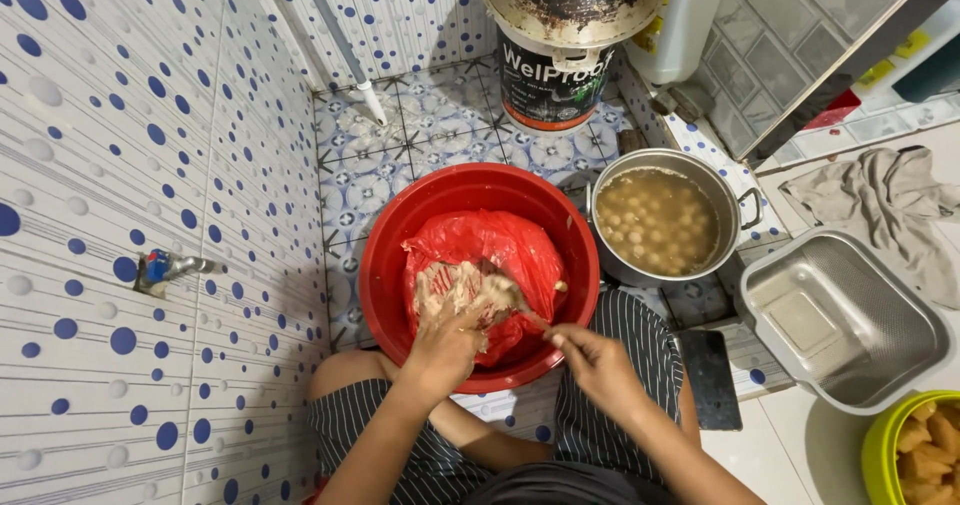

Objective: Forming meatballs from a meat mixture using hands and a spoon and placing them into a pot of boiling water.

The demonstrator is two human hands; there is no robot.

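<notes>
hands [520, 350] work pale paste [455, 290] in red basin [385, 255].

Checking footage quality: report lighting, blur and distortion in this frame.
Head view: even, soft light, no harsh glare; wide-angle bending of the tiled wall; left hand in pale paste and right hand slightly soft; red basin and pot sharp.

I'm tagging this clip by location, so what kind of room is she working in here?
Probably a tiled wash area of a home, used for food preparation. The dotted wall tiles carry a tap, and on the floor stand a red basin of paste and a metal pot of balls in liquid.
</notes>
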